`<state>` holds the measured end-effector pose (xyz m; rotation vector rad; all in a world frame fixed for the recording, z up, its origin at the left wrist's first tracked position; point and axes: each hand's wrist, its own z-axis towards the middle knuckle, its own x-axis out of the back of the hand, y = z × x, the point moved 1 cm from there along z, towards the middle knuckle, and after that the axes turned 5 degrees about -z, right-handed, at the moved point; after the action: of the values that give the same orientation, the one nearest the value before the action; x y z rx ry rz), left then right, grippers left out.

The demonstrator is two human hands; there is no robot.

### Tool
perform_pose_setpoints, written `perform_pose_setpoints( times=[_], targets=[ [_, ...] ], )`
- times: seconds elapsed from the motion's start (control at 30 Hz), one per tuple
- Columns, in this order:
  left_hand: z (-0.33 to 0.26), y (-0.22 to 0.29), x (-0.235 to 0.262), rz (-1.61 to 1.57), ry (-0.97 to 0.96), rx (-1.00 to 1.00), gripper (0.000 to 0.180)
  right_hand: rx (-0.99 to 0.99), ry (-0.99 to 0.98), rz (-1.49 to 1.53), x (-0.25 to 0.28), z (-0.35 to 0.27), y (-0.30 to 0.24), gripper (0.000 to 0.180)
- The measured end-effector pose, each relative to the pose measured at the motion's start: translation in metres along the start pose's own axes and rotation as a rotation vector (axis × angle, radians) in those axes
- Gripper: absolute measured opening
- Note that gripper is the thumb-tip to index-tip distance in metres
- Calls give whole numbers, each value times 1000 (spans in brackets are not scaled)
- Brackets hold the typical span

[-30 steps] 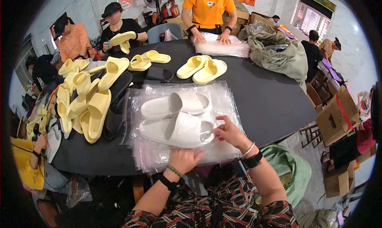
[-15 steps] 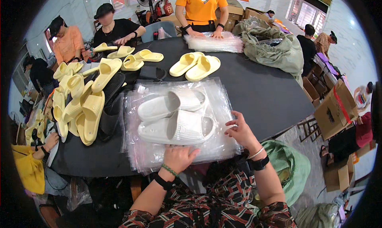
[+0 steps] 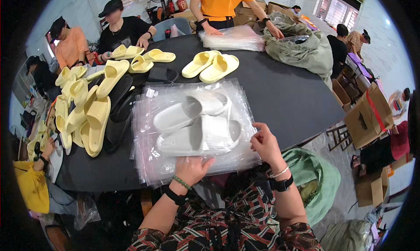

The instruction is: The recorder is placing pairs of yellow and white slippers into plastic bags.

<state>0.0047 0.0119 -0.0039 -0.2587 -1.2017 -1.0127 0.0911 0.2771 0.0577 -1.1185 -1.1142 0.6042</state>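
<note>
A pair of white slide slippers lies side by side, toes to the right, under shiny clear film. Beneath them is a stack of clear plastic bags on the black table in front of me. My left hand rests at the near edge of the nearer slipper; its thumb is spread, and its fingertips are partly hidden by the slipper and film. My right hand is beside the right edge of the bags, fingers loosely bent and apart, with nothing visible in it.
Yellow slippers and black slippers are heaped at left; a yellow pair stands beyond the stack. Across the table, a person in orange is beside more bags and a sack. A green sack sits by my right arm.
The white slippers have shifted slightly right, with more film gleaming over them. My right hand's fingers have curled in. Across the table, the person in orange has moved one hand toward the sack.
</note>
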Motion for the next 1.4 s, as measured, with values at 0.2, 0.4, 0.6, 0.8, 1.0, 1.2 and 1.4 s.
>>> perform_pose_setpoints(
  times=[0.2, 0.4, 0.6, 0.8, 1.0, 1.2, 1.4],
  targets=[
    [-2, -3, -1, 35, 120, -76, 45, 166, -28, -653, 10, -9, -6, 34],
    [6, 5, 8, 119, 263, -187, 45, 591, 174, -466, -14, 15, -42, 54],
    [-1, 7, 3, 25, 35, 22, 45, 285, -125, -678, -54, 40, 19, 80],
    [4, 2, 4, 77, 103, -85, 47, 193, 89, -754, -65, 29, 27, 81],
    [3, 5, 6, -20, -86, 42, 51, 246, 144, -879, -57, 16, 17, 77],
    [-2, -2, 3, 49, 9, -36, 52, 304, -106, -248, -24, 70, -22, 68],
    [3, 6, 3, 66, 52, -48, 47, 212, -313, -700, -35, 105, 24, 78]
  ],
)
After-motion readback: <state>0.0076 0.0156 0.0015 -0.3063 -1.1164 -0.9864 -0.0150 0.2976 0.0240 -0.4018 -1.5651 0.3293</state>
